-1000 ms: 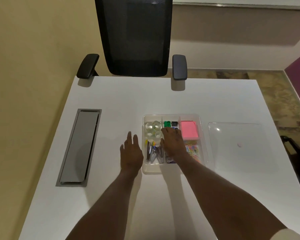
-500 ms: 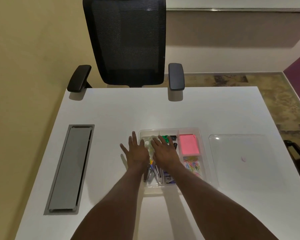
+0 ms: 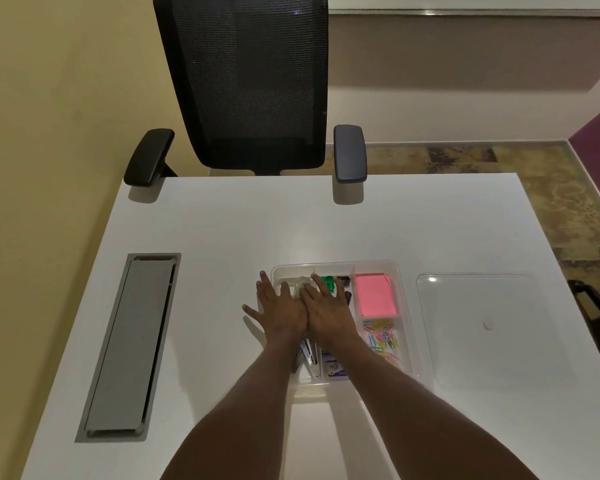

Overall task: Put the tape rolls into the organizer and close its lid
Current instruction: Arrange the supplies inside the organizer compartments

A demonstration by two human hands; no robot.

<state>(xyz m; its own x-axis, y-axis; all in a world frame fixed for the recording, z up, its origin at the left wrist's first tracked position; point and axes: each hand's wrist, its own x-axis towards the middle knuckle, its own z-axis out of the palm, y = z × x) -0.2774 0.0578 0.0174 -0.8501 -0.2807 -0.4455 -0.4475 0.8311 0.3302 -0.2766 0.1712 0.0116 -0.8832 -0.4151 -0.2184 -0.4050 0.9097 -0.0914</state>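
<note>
A clear plastic organizer (image 3: 400,268) stands on the white table. The clear tape rolls (image 3: 297,285) lie in its far left compartment, mostly hidden under my fingers. My left hand (image 3: 279,313) lies flat with fingers spread, half over the organizer's left edge and half on the table. Beside it and touching it, my right hand (image 3: 326,311) rests flat over the middle compartments with its fingers on the rolls. Neither hand grips anything. The clear lid (image 3: 478,327) lies flat on the table to the right of the organizer.
The organizer also holds a pink sticky-note pad (image 3: 376,294), coloured paper clips (image 3: 383,341), green and black binder clips (image 3: 329,282) and pens (image 3: 307,355). A grey cable hatch (image 3: 129,348) sits in the table at left. A black office chair (image 3: 250,81) stands at the far edge.
My left hand moved right from the table onto the organizer's left edge and now touches my right hand. My right hand shifted left over the tape rolls. The camera tilted up.
</note>
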